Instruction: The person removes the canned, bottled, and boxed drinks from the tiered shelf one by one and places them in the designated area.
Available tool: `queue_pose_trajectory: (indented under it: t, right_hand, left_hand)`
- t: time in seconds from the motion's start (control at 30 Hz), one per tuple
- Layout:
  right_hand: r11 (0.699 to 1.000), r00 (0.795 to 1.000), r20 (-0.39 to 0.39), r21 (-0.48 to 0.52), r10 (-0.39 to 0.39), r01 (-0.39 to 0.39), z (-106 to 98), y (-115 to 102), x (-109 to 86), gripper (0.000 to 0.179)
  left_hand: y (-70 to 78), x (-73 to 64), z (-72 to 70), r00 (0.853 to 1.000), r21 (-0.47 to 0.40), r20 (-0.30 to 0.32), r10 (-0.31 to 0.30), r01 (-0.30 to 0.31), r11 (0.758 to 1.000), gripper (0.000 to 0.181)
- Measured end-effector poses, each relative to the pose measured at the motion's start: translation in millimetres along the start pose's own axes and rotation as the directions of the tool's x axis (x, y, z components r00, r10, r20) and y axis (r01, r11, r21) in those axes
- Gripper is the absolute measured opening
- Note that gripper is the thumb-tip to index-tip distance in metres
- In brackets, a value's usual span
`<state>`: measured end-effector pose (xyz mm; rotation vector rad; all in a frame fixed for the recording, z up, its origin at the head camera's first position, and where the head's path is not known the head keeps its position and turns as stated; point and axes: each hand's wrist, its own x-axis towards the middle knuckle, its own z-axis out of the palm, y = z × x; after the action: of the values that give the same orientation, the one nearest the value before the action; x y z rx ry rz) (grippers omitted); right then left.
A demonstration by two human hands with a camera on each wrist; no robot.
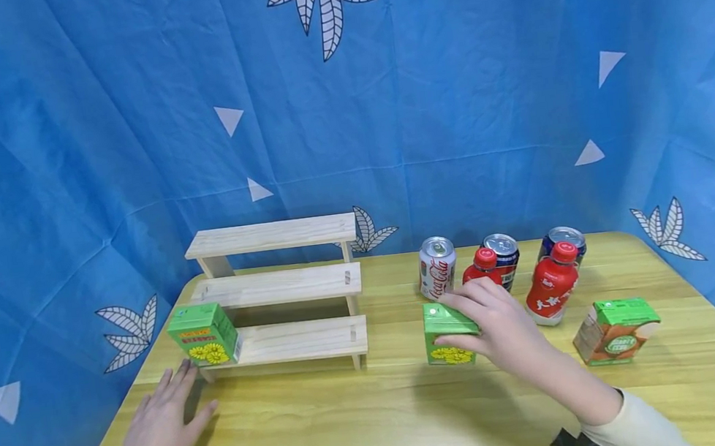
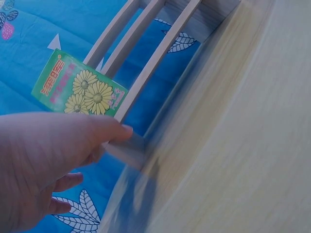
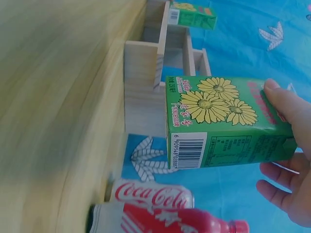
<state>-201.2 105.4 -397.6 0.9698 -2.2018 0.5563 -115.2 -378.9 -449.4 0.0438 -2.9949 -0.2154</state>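
Note:
My right hand grips a green drink carton with yellow flowers by its upper part, thumb on the flowered face. In the right wrist view the carton's barcode end points toward the wooden rack. A matching green carton stands at the left end of the lowest step of the three-step wooden rack. Close in front of that end is my left hand, fingers extended and holding nothing. The left wrist view shows its thumb near the rack's end, just below the carton.
Right of the rack stand a white Coca-Cola can, dark blue cans, red bottles and an orange-brown carton with a green top. All are on the wooden table. A blue curtain hangs behind.

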Motion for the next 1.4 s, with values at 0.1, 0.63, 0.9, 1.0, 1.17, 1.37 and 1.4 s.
queue_pose_trajectory:
  t: [0.1, 0.63, 0.9, 1.0, 1.17, 1.37, 1.4]
  right_hand:
    - [1.0, 1.0, -0.004, -0.006, -0.009, 0.009, -4, 4, -5.2, 0.051]
    - [0.998, 0.997, -0.051, -0.047, -0.054, 0.052, -21, 31, -27.9, 0.057]
    - [0.998, 1.0, 0.009, -0.066, 0.001, 0.0, -32, 43, -39.6, 0.052]
    - [0.996, 0.999, 0.029, -0.079, 0.036, -0.034, -36, 48, -44.7, 0.05]
    - [0.995, 0.996, 0.049, -0.065, 0.08, -0.077, -41, 55, -51.9, 0.052]
    - [0.995, 0.993, 0.07, -0.05, 0.094, -0.09, -48, 65, -57.6, 0.052]
    - [0.995, 0.993, 0.071, -0.05, 0.091, -0.088, -49, 66, -58.0, 0.051]
  left_hand:
    - [0.0, 0.2, 0.3, 1.0, 0.0, 0.004, -0.001, 0.001, 1.0, 0.082]
    - [-2.2, -1.1, 0.6, 1.0, 0.008, 0.005, 0.0, 0.0, 1.0, 0.083]
    - [-2.1, -1.0, 1.5, 1.0, 0.013, 0.001, 0.003, -0.003, 1.0, 0.083]
    - [-1.9, -0.4, 1.5, 1.0, 0.016, 0.005, 0.003, -0.003, 1.0, 0.083]
    - [-0.9, 0.3, -0.1, 1.0, 0.005, 0.002, 0.007, -0.007, 1.0, 0.082]
    - [0.0, -0.2, -0.7, 1.0, -0.002, -0.008, 0.013, -0.013, 1.0, 0.081]
    - [0.1, -0.1, -0.6, 1.0, -0.002, -0.006, 0.011, -0.011, 1.0, 0.082]
